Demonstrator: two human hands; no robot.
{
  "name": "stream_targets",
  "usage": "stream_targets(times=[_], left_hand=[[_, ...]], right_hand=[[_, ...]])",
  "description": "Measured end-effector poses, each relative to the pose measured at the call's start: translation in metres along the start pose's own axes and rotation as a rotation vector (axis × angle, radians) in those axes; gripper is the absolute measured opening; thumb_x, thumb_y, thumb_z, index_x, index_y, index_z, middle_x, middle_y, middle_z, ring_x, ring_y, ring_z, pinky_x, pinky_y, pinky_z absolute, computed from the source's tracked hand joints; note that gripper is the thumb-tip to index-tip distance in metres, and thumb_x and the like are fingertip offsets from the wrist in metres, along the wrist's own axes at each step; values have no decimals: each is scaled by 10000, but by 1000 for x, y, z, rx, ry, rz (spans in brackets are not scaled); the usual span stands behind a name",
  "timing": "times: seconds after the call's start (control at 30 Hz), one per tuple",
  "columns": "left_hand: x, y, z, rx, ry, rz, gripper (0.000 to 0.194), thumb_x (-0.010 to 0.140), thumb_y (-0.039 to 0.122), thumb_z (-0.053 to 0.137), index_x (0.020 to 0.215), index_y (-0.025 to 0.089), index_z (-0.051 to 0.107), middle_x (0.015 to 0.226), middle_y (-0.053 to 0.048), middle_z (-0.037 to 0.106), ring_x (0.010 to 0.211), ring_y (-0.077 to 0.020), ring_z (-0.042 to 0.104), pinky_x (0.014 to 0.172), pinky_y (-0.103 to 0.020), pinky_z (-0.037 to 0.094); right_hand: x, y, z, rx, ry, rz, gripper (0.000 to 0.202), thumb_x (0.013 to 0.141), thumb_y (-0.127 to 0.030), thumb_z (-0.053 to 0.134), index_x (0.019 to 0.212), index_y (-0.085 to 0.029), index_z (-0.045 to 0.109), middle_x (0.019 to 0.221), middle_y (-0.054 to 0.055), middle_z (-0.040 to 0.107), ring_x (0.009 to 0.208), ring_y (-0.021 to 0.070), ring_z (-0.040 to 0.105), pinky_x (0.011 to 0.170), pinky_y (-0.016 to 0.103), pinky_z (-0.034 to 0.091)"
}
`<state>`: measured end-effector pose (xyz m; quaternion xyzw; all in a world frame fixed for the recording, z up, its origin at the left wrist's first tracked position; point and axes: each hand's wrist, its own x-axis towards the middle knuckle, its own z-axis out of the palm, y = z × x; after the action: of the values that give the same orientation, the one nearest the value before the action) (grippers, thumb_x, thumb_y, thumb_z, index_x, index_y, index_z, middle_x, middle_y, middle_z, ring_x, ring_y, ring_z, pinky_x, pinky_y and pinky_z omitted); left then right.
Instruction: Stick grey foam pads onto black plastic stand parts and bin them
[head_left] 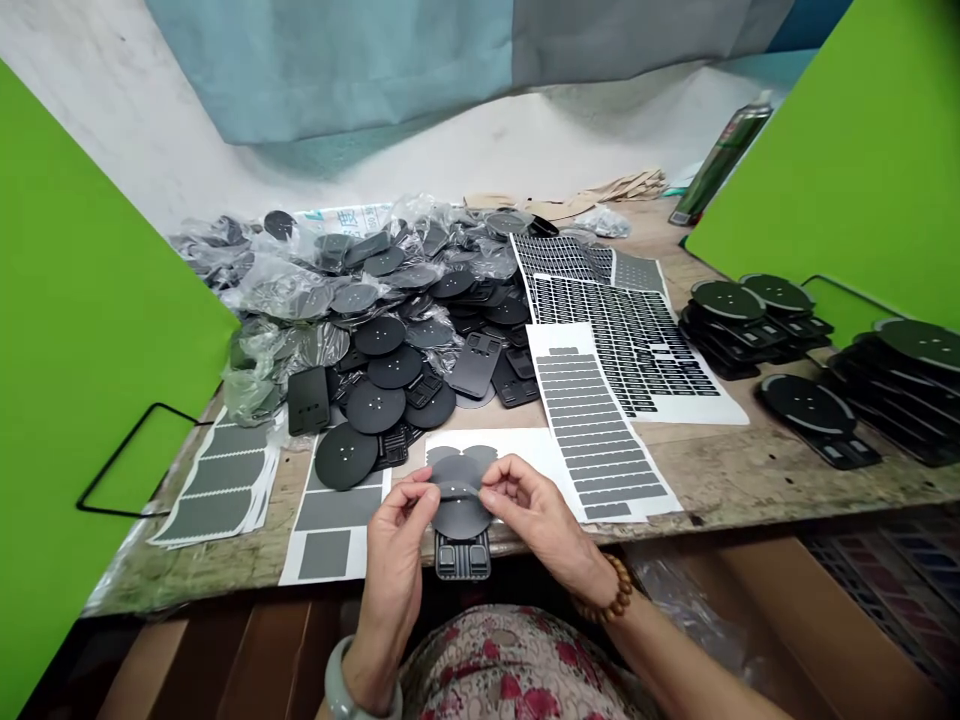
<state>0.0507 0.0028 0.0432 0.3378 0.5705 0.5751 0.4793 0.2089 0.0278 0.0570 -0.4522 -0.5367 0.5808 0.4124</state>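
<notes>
Between my two hands is a thin grey round sticker [454, 468], pinched at its left edge by my left hand [400, 540] and at its right edge by my right hand [541, 515]. Both hands are closed, thumb against forefinger. Right under the sticker is a black plastic stand [463, 562], its round disc toward the table and its ribbed foot with two pads toward me, over the table's front edge. Whether the sticker touches the disc I cannot tell. Behind it lies a white sticker sheet [525, 445] with grey rounded shapes.
A heap of black disc-topped stands [375, 405], many in clear plastic bags, covers the left and back. Sheets of black strips [622, 345] and grey strips [596, 430] lie right of centre. Stacked stands [806, 405] and a spray can [720, 160] are at right. Green panels flank the table.
</notes>
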Motion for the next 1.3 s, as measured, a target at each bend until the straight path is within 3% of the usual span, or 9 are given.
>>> stream_targets(times=[0.37, 0.67, 0.83, 1.0, 1.13, 1.3], left_hand=[[-1, -2, -2, -155, 36, -98, 210, 694, 347, 699, 779, 158, 665, 1118, -82, 651, 1002, -188, 601, 876, -311, 456], [-3, -3, -3, -100, -2, -38, 215, 757, 371, 642, 831, 170, 662, 1142, -84, 643, 992, -192, 614, 835, -308, 492], [4, -15, -10, 272, 99, 187, 234, 740, 362, 657, 875, 176, 697, 1136, -106, 629, 1112, -248, 542, 981, -423, 389], [4, -22, -23, 521, 240, 416, 293, 800, 295, 594, 1065, 177, 641, 1104, -111, 618, 1075, -237, 548, 978, -435, 388], [-1, -25, -32, 576, 221, 503, 188, 836, 258, 553, 988, 187, 636, 1063, -93, 622, 1030, -216, 569, 955, -414, 411], [-7, -32, -36, 674, 159, 618, 120, 840, 186, 545, 933, 197, 621, 987, -70, 649, 981, -197, 588, 906, -380, 445]], right_hand=[[2, 12, 12, 106, 49, 93, 302, 718, -427, 683, 772, -186, 509, 646, -43, 484, 590, 92, 427, 544, 217, 338], [5, 9, 15, 160, 17, 124, 327, 740, -469, 655, 716, -172, 519, 600, -28, 532, 534, 86, 425, 521, 217, 333], [12, 4, 6, 50, -63, 87, 290, 763, -440, 629, 721, -175, 520, 624, -31, 507, 558, 90, 406, 525, 217, 310], [31, -3, -10, -140, -166, 5, 218, 763, -366, 601, 706, -169, 528, 705, -11, 505, 649, 109, 431, 602, 235, 344], [55, -4, -18, -261, -227, 80, 170, 711, -314, 602, 677, -160, 541, 809, 24, 565, 733, 136, 472, 679, 267, 357], [76, -7, -15, -168, -344, 204, 190, 635, -305, 628, 592, -156, 518, 697, 4, 533, 687, 124, 444, 680, 268, 326]])
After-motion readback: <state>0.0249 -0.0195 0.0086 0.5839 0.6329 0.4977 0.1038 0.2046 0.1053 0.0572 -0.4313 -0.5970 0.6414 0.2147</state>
